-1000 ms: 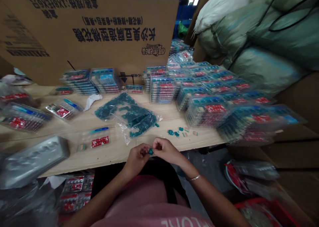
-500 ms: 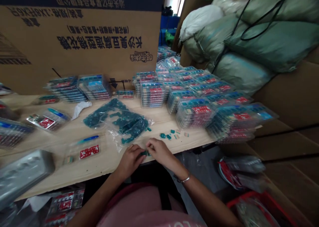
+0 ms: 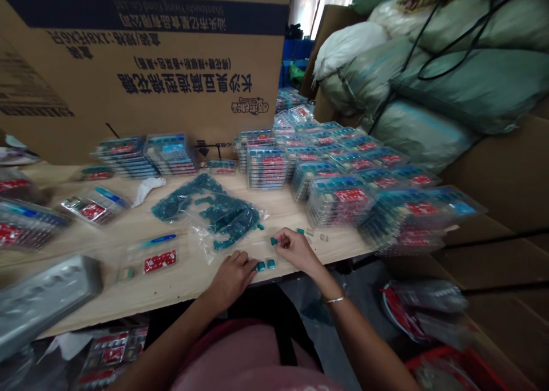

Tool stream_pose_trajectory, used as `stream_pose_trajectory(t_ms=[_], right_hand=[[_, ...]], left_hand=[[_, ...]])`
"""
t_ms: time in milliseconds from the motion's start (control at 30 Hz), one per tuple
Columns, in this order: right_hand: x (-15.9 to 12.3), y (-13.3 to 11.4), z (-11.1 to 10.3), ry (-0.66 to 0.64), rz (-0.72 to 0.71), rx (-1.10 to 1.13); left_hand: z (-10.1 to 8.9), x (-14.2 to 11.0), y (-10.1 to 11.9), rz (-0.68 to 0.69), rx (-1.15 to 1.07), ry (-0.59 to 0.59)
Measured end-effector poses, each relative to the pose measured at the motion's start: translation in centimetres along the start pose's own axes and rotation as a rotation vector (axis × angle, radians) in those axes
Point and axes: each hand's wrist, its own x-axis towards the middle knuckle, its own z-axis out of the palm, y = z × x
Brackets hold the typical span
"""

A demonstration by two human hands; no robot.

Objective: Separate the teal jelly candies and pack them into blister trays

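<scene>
Right hand (image 3: 295, 250) pinches a teal piece (image 3: 273, 241). Left hand (image 3: 230, 279): fingers curled, grip indeterminable; two teal blocks (image 3: 270, 263) just beside, at its three o'clock.

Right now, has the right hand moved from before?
Yes, the right hand has moved rightward and farther in from the front edge of the table.

Bench (image 3: 191, 276) lay bare between the red card (image 3: 160, 261) and left hand (image 3: 231, 278); packs (image 3: 338, 202) blocked the right, a carton (image 3: 180, 114) the back.
</scene>
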Motion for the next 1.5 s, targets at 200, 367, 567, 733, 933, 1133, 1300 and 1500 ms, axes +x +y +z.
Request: stream_pose_trajectory(t_ms=[200, 367, 567, 733, 933, 1133, 1300, 1500], right_hand=[[-1.6, -1.8, 1.4, -0.031, 0.020, 0.441], [-2.9, -3.7, 3.2, -0.035, 0.018, 0.466], [-2.9, -3.4, 3.4, -0.059, 0.067, 0.489], [-3.6, -3.6, 3.7, -0.163, 0.140, 0.625], [-7.1, -4.4, 4.9, -0.163, 0.145, 0.791], [-9.9, -3.9, 5.4, -0.257, 0.042, 0.625], [-5.7, -4.2, 4.9, -0.169, -0.347, 0.060], [-2.8, -4.2, 5.7, -0.279, -0.709, -0.439]], left_hand=[[-0.9, 0.4, 0.8, -0.165, -0.551, 0.279], [-1.3, 1.4, 2.3, -0.361, -1.101, 0.352], [-1.7, 1.3, 2.2, -0.466, -1.254, 0.300], [-2.9, 1.1, 2.5, -0.502, -1.268, 0.200], [-3.4, -1.7, 3.2, -0.531, -1.349, 0.129], [-3.4, -5.2, 3.9, -0.486, -1.300, -0.084], [-3.1, -5.2, 0.9, -0.453, -0.858, 0.200], [-0.9, -4.5, -1.9, -0.317, -0.563, 0.281]])
